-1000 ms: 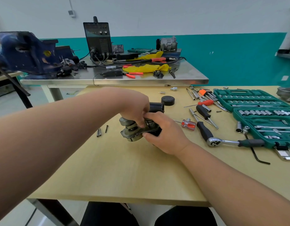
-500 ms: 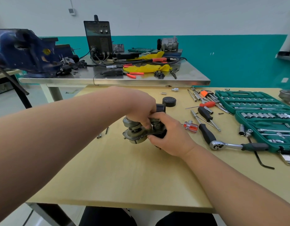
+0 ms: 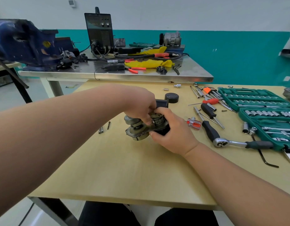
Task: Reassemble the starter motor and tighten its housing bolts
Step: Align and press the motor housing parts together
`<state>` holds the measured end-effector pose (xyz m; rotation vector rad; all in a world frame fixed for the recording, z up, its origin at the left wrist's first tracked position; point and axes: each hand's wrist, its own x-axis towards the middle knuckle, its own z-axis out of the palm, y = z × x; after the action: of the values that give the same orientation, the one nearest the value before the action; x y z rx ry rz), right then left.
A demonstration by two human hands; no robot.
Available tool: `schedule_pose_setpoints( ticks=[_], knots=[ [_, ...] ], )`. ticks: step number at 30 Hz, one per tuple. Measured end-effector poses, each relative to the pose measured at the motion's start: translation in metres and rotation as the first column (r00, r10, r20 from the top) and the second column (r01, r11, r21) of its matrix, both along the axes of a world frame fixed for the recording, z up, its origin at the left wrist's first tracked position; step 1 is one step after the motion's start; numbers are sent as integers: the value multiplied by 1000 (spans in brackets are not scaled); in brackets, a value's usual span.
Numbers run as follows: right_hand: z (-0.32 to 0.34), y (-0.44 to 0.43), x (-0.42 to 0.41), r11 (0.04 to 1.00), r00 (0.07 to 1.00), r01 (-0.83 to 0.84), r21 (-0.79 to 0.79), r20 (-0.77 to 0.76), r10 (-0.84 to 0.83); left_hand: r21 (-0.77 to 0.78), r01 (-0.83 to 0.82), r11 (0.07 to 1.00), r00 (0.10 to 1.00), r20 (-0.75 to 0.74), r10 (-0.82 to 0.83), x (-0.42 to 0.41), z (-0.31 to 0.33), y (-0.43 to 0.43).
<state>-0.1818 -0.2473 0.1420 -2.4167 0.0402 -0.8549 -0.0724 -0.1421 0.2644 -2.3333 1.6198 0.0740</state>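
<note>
The starter motor [image 3: 138,130] stands on the wooden table [image 3: 124,168] at mid-frame, its grey metal end housing toward me and its black body behind. My right hand [image 3: 172,132] grips the black body from the right side. My left hand [image 3: 139,105] comes over the top, its fingertips pinching a part at the sprung gear on the housing. A black round end cap [image 3: 171,98] lies just behind the motor. Two long bolts [image 3: 101,130] and a dark screw [image 3: 108,125] lie left of the motor.
A ratchet wrench [image 3: 229,141], screwdrivers [image 3: 210,114] and a small red-handled driver [image 3: 194,122] lie to the right. Two open green socket cases [image 3: 261,111] fill the right edge. A steel bench [image 3: 116,74] behind carries a blue vise [image 3: 25,43] and a black welder [image 3: 100,33].
Both hands stay on the motor; it has turned a little, and my left fingers have shifted over the sprung gear. The camera has moved slightly.
</note>
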Motion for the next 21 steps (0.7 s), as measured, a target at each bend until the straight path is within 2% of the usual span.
schedule_pose_setpoints(
  ticks=[3, 11, 21],
  knots=[
    [-1, -1, -1, 999, 1000, 11, -34, 2, -11, -12, 26, 1000, 999, 28, -26, -1, 0, -4],
    [-1, 0, -1, 999, 998, 30, 20, 62, -31, 24, 46, 999, 995, 87, -48, -3, 0, -10],
    [-4, 3, 0, 998, 996, 55, -2, 74, -55, -6, 89, 996, 988, 127, -87, -6, -5, -6]
  ],
)
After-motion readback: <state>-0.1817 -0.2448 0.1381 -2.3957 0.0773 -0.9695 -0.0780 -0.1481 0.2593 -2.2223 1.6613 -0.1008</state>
